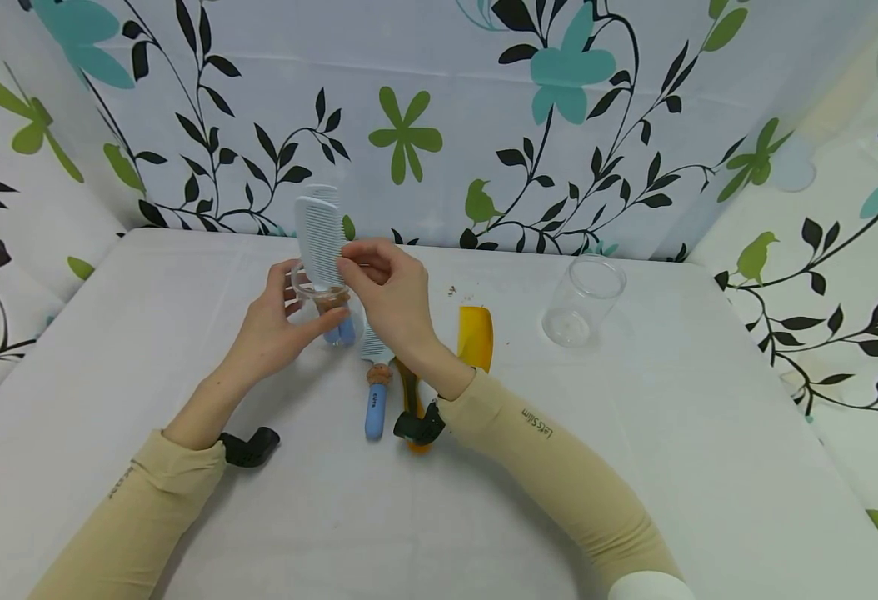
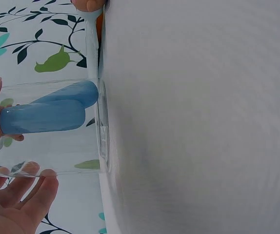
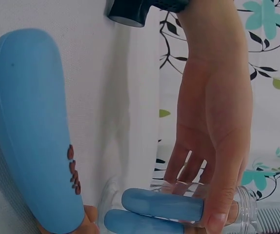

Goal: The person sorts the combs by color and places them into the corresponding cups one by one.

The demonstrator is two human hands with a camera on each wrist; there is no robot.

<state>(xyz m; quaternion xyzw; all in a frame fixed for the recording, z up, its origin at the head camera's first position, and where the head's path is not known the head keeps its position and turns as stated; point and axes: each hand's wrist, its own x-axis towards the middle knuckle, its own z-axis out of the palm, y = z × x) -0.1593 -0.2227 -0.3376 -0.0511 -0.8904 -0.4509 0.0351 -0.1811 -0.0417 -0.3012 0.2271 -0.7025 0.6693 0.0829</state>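
Observation:
My left hand [image 1: 277,321] grips a clear cup [image 1: 298,285] with fingers and thumb around its sides, its base at the table in the left wrist view. Two light-blue combs stand heads up in it; their blue handles [image 2: 42,117] show through the wall, with brown figures above them. At the front comb [image 1: 319,237], my right hand [image 1: 394,287] pinches the right edge of the toothed head between thumb and forefinger. The second comb [image 1: 324,192] is mostly hidden behind it. Below my right hand, a third blue comb [image 1: 375,408] lies on the table.
A yellow comb [image 1: 475,333] lies past my right wrist. Beside it, a dark yellow handle [image 1: 409,387] is partly covered by the wrist camera. Another clear cup [image 1: 585,300] stands at right on the white table [image 1: 709,433]. Patterned cloth [image 1: 439,67] hangs behind.

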